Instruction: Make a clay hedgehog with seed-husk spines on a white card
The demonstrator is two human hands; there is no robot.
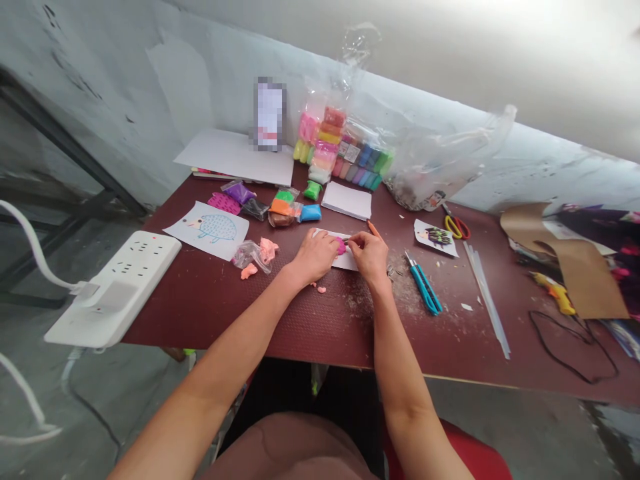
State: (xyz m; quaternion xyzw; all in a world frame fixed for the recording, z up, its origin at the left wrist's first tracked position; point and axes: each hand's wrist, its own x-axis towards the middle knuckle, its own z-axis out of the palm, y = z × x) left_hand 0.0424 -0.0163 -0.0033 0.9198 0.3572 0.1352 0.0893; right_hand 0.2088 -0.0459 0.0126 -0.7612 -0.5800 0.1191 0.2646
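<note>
My left hand [316, 257] and my right hand [370, 257] meet over a white paper card [346, 261] on the dark red table [210, 307]. My left hand grips the card's edge. The fingers of my right hand pinch a lump of pink modelling clay [341, 247] at the card. A thin orange stick [374, 230] rises behind my right hand, and I cannot tell whether that hand holds it. Small pink clay pieces [267, 250] lie to the left of my left hand, by a clear plastic bag [251, 255].
A hedgehog outline sheet [210, 230] lies left, with clay packets [290, 208] behind it. Further right are scissors [457, 227], a blue craft knife [424, 290] and glue sticks [485, 300]. A white power strip [113, 287] overhangs the left table edge.
</note>
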